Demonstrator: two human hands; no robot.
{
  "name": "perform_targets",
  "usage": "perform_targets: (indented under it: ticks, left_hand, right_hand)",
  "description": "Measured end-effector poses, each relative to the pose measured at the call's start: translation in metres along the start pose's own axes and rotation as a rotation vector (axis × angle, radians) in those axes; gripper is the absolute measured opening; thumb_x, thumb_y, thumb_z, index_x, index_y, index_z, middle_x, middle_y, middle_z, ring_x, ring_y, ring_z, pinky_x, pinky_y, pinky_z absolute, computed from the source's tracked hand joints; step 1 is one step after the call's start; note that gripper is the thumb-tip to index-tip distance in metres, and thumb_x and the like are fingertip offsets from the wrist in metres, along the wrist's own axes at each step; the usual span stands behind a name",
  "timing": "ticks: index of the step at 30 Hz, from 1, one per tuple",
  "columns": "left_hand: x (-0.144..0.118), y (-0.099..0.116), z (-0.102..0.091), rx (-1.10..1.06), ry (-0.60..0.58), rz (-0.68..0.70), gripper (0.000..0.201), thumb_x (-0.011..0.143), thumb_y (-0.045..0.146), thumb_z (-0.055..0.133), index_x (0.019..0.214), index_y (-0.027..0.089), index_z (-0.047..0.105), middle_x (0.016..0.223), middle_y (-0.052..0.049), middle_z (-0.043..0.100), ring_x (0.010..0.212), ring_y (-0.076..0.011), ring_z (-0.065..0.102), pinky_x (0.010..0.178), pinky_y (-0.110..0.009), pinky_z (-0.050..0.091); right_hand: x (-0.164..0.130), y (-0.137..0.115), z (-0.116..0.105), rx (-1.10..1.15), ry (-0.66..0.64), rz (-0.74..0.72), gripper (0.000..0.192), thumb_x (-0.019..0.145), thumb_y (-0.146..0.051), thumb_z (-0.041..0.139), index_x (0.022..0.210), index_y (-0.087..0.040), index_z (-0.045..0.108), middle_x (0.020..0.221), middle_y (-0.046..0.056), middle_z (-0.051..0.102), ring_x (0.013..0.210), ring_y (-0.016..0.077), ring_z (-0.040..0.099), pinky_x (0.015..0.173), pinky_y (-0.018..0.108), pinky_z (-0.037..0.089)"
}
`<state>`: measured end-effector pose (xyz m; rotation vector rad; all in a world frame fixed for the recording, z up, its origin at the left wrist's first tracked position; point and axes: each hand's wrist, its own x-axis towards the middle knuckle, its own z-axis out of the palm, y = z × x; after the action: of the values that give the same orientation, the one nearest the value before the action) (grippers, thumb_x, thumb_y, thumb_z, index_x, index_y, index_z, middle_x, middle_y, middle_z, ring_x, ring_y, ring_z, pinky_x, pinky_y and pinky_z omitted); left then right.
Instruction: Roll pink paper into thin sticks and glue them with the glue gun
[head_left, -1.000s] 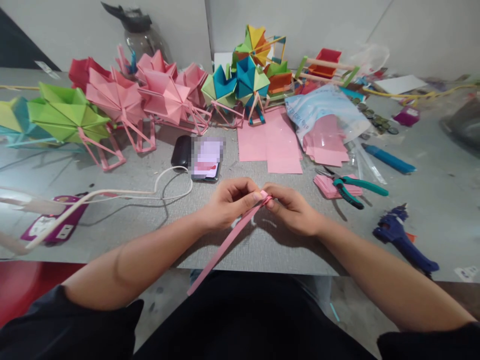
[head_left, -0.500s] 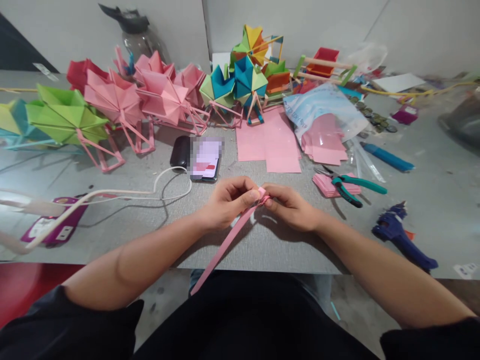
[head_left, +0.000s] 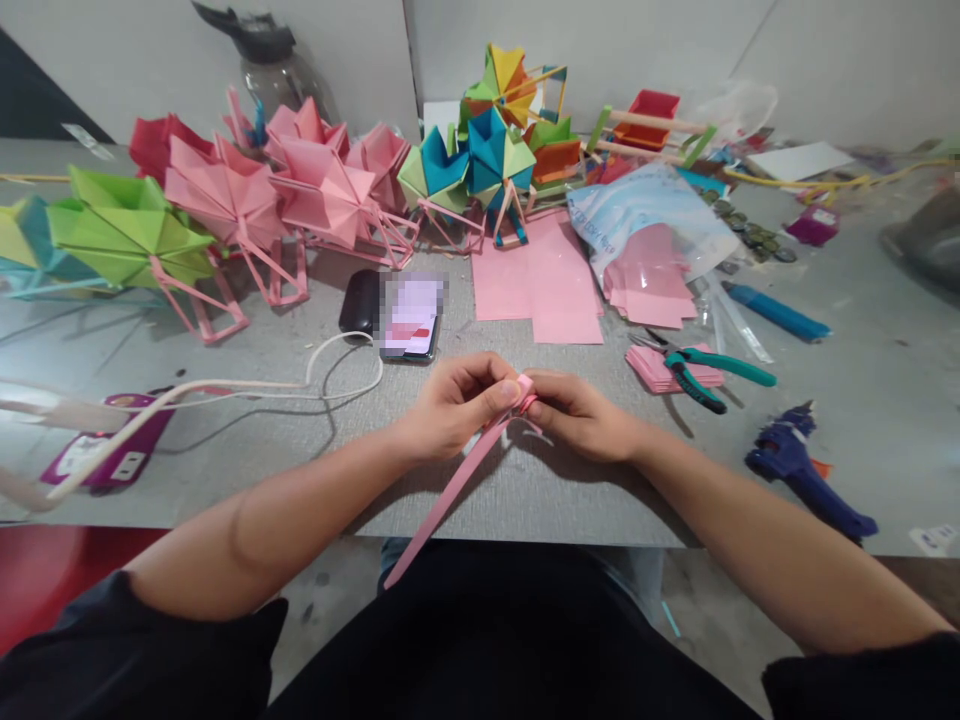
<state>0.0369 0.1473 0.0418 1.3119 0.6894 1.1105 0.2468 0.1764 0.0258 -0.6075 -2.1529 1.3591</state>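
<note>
- The left hand point(head_left: 457, 405) pinches the top end of a long, narrow pink paper strip point(head_left: 450, 495) between thumb and fingertips, just above the near part of the grey table point(head_left: 247, 460).
- The right hand point(head_left: 577, 415) grips the same folded end from the other side, its fingertips meeting those of the left hand.
- The strip slopes down from the hands, past the table's near edge, toward the person's lap.
- Just beyond the hands lie a phone point(head_left: 411, 318) with a white cable point(head_left: 330, 375) and flat pink paper sheets point(head_left: 540, 285).
- To the right lie green-handled pliers point(head_left: 705, 375) on a small stack of pink paper, and nearer, a blue glue gun point(head_left: 802, 475).
- Folded paper wheels on stands, pink point(head_left: 315, 200), green point(head_left: 127, 230) and multicoloured point(head_left: 480, 150), line the table's far side.
</note>
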Motion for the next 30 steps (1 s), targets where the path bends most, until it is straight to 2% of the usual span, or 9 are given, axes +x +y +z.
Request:
perform_targets:
  ticks: [7, 15, 21, 24, 27, 30]
  left_hand:
    - [0.000, -0.001, 0.001, -0.021, -0.050, -0.021, 0.044, 0.091, 0.054, 0.079, 0.075, 0.017, 0.063, 0.065, 0.002, 0.056, 0.059, -0.0095, 0.047, 0.056, -0.024, 0.040]
    - [0.000, 0.003, 0.001, -0.023, -0.025, 0.009, 0.042, 0.091, 0.053, 0.079, 0.076, 0.017, 0.061, 0.066, 0.003, 0.055, 0.059, -0.0095, 0.047, 0.057, -0.024, 0.041]
    - [-0.001, 0.005, 0.002, 0.008, -0.063, -0.057, 0.047, 0.091, 0.060, 0.076, 0.077, 0.018, 0.059, 0.062, 0.004, 0.054, 0.054, -0.0091, 0.045, 0.051, -0.023, 0.038]
    - [-0.001, 0.005, 0.001, 0.010, -0.031, -0.036, 0.047, 0.090, 0.060, 0.077, 0.075, 0.019, 0.059, 0.061, 0.004, 0.054, 0.054, -0.0093, 0.045, 0.052, -0.024, 0.038]
    - [0.001, 0.005, 0.001, 0.022, 0.005, -0.009, 0.046, 0.089, 0.058, 0.078, 0.074, 0.019, 0.060, 0.061, 0.004, 0.053, 0.055, -0.0095, 0.045, 0.053, -0.024, 0.038]
    - [0.003, 0.004, 0.001, 0.092, 0.055, -0.003, 0.042, 0.091, 0.054, 0.077, 0.075, 0.018, 0.064, 0.063, 0.003, 0.056, 0.056, -0.0096, 0.046, 0.055, -0.025, 0.039]
  right_hand:
    - [0.000, -0.009, 0.010, -0.037, -0.017, -0.054, 0.031, 0.111, -0.043, 0.046, 0.098, -0.020, 0.062, 0.091, 0.003, 0.060, 0.084, 0.0170, 0.054, 0.078, 0.033, 0.045]
    - [0.000, -0.004, 0.001, -0.046, -0.056, -0.020, 0.029, 0.110, -0.039, 0.049, 0.094, -0.019, 0.063, 0.087, 0.002, 0.059, 0.077, 0.0152, 0.052, 0.073, 0.031, 0.045]
    - [-0.001, -0.013, 0.013, -0.068, -0.065, -0.058, 0.023, 0.109, -0.033, 0.050, 0.104, -0.019, 0.067, 0.098, 0.005, 0.068, 0.090, 0.0193, 0.061, 0.085, 0.037, 0.050]
    - [-0.001, -0.014, 0.009, -0.050, -0.071, -0.035, 0.026, 0.109, -0.037, 0.050, 0.101, -0.020, 0.067, 0.095, 0.005, 0.067, 0.088, 0.0192, 0.061, 0.083, 0.037, 0.050]
    - [-0.002, -0.013, 0.003, 0.020, -0.021, -0.001, 0.031, 0.106, -0.047, 0.056, 0.092, -0.021, 0.064, 0.086, 0.003, 0.063, 0.079, 0.0177, 0.057, 0.075, 0.034, 0.048]
    - [-0.002, -0.012, 0.007, 0.134, 0.145, 0.082, 0.041, 0.097, -0.058, 0.068, 0.081, -0.022, 0.059, 0.072, -0.002, 0.053, 0.066, 0.0146, 0.047, 0.061, 0.031, 0.040]
